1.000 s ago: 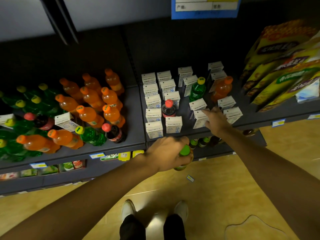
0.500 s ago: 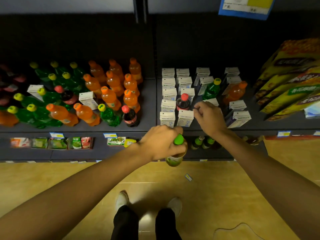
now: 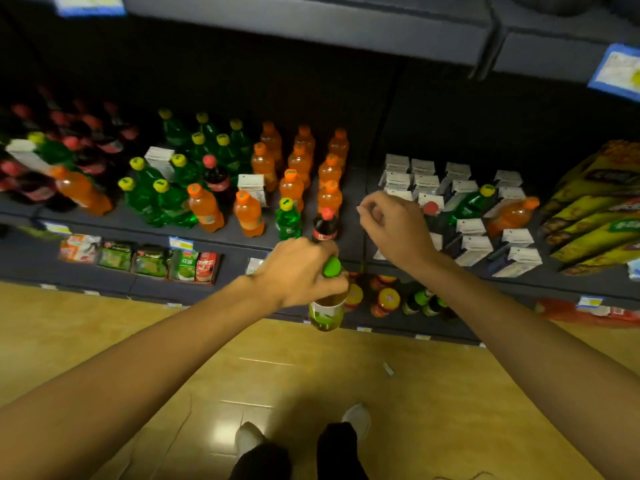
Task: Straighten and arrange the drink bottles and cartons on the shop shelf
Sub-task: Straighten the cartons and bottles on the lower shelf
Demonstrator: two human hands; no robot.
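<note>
My left hand [image 3: 298, 270] grips the neck of a green-capped tea bottle [image 3: 327, 311], held upright in front of the shelf edge. My right hand [image 3: 393, 225] hovers over the dark shelf [image 3: 349, 245] with its fingers curled and nothing visible in them. Right of that hand stand white cartons [image 3: 474, 242], with a cola bottle [image 3: 430, 211], a green bottle [image 3: 469, 204] and an orange bottle [image 3: 510, 214] among them. On the left section, orange bottles [image 3: 292, 183], green bottles [image 3: 162, 199] and cola bottles [image 3: 325, 225] are mixed, with stray cartons [image 3: 254, 188] between them.
Yellow snack bags [image 3: 592, 209] lie at the far right of the shelf. A lower shelf holds small packets [image 3: 149, 261] and several bottles [image 3: 388, 299]. An upper shelf [image 3: 311, 15] overhangs the bottles. My shoes [image 3: 249, 436] stand on the wooden floor.
The view has swung left, showing more of the bottle section. My right hand has lifted off the cartons and moved left. My left hand still holds the green-capped bottle.
</note>
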